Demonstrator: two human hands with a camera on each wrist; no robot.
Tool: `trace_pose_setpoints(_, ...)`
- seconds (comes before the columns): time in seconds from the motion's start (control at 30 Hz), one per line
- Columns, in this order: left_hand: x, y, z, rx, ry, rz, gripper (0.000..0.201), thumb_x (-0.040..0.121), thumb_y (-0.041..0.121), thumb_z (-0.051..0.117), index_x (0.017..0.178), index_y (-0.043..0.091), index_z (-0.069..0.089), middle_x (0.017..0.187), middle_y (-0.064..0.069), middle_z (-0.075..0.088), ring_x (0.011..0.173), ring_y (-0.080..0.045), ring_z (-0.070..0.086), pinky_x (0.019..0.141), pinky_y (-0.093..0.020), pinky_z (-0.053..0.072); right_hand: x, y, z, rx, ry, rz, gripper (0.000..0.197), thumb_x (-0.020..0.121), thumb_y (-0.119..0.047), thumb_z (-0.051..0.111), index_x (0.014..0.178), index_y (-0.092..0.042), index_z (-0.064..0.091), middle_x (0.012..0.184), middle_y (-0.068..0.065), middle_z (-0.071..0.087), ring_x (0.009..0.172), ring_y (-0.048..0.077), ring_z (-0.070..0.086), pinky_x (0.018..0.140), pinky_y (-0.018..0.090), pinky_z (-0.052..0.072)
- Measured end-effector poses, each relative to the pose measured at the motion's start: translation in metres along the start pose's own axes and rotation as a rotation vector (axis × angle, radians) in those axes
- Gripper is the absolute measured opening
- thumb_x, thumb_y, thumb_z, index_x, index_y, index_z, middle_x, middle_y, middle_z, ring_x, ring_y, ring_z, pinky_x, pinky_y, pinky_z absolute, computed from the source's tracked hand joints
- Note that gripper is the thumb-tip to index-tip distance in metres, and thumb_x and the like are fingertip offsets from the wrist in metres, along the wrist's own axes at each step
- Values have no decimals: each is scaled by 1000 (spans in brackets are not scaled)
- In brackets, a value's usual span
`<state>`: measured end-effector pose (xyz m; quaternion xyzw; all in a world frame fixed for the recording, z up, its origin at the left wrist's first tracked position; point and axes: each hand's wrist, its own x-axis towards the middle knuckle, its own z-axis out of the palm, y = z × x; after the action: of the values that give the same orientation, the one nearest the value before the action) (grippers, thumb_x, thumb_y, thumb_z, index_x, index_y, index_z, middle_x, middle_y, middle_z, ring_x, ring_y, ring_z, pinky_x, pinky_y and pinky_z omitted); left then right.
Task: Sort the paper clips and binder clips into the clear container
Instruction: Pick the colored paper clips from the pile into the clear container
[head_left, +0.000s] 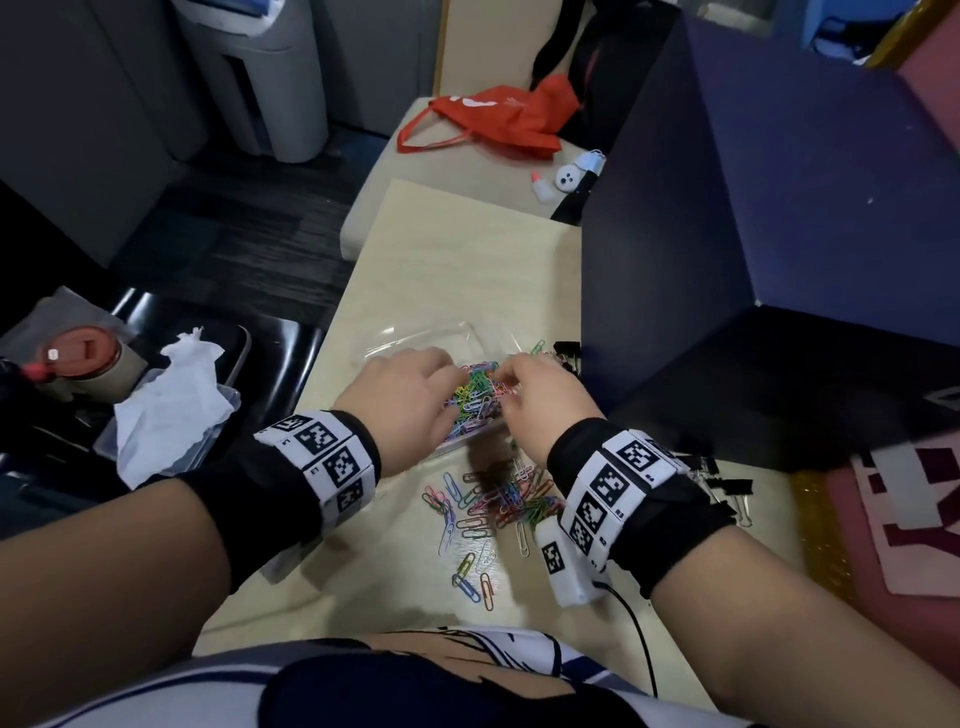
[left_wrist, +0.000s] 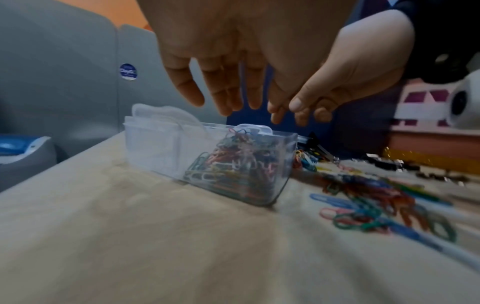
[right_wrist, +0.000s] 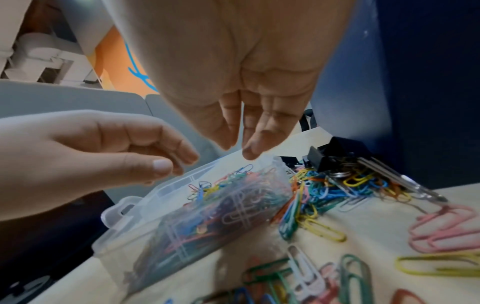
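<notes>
We hover both hands over the clear container (head_left: 457, 343): left hand (head_left: 400, 395) at 9 o'clock, right hand (head_left: 545, 400) at 3 o'clock, fingers loosely apart, above its coloured paper clips (head_left: 475, 397).

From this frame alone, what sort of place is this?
Probably an office or shared workroom: a light wood table beside a dark blue partition, a grey floor-standing machine, and a red tote bag left nearby.
</notes>
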<state>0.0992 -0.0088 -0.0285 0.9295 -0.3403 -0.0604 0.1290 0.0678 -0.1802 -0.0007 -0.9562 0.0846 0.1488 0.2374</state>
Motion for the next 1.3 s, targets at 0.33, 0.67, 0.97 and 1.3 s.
trace_pose_setpoints(0.33,-8,-3,1,336,-243,132,43,91,51,34,113,25,60,121,9,56,115,-17,51,90,-38,35,-6,16,13,-150,-209,-81,55,88,2,45,138,-22,44,147,0,34,124,22,50,103,29,39)
trace_pose_setpoints(0.67,-7,14,-3,302,-249,56,43,92,52,37,119,22,54,124,1,50,111,-24,50,91,-40,37,-44,56,28,-178,-96,16,44,90,-5,42,128,-24,52,129,3,48,119,24,49,101,35,42)
trace_pose_setpoints(0.97,-40,45,19,194,-428,164,60,83,56,55,127,18,42,120,-4,46,110,-25,52,86,-40,51,-72,70,39,-114,-89,93,46,88,-25,57,132,-23,45,130,3,41,124,24,44,106,38,39)
trace_pose_setpoints(1.3,-44,63,42,182,-442,-22,80,70,62,68,126,13,39,119,-9,43,115,-32,44,94,-45,47,-84,55,58,-64,-168,129,84,71,-42,77,140,-28,31,129,3,30,120,24,46,103,37,42)
